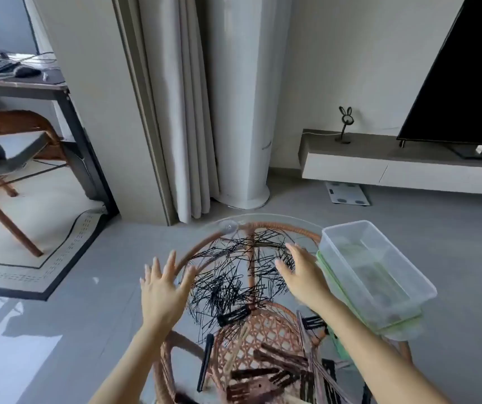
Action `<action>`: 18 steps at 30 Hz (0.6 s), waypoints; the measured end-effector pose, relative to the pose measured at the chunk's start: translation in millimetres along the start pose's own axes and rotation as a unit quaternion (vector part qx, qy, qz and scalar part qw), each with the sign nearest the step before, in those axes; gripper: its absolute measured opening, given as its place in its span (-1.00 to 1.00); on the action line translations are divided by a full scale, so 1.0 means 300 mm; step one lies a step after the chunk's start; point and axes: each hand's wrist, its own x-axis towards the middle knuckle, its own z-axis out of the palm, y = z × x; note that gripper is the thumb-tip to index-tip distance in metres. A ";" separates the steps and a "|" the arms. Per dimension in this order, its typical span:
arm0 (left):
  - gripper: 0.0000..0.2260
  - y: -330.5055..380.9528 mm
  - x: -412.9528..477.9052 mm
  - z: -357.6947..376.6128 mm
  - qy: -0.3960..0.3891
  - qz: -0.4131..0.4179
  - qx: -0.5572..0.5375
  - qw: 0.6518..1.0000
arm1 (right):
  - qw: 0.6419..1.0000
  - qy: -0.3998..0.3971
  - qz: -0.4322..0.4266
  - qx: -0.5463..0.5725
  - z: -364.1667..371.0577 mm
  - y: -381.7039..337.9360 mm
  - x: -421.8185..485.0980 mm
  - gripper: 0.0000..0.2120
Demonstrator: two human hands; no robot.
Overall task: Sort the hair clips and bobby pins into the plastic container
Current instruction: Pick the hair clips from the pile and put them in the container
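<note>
A heap of black bobby pins (234, 275) lies spread on a round glass-topped rattan table (280, 225). Nearer me lie several black and brown hair clips (266, 377) and a black clip (234, 316). A clear plastic container (376, 269) stands empty at the table's right edge, on a green lid. My left hand (161, 290) hovers with spread fingers at the left side of the pin heap. My right hand (301, 272) hovers with relaxed fingers over the heap's right side, beside the container. Neither hand holds anything.
The table's glass edge (213, 225) reaches past the rattan rim. Grey floor surrounds the table. A white column unit (242, 112) and curtain (175, 112) stand behind, a TV bench (379, 164) to the right, a desk and chair (9, 147) to the left.
</note>
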 end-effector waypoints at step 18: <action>-0.27 0.154 0.088 0.279 -0.088 0.099 0.044 0.990 | 0.983 -0.117 -0.060 -0.131 0.227 -0.088 0.078 -0.52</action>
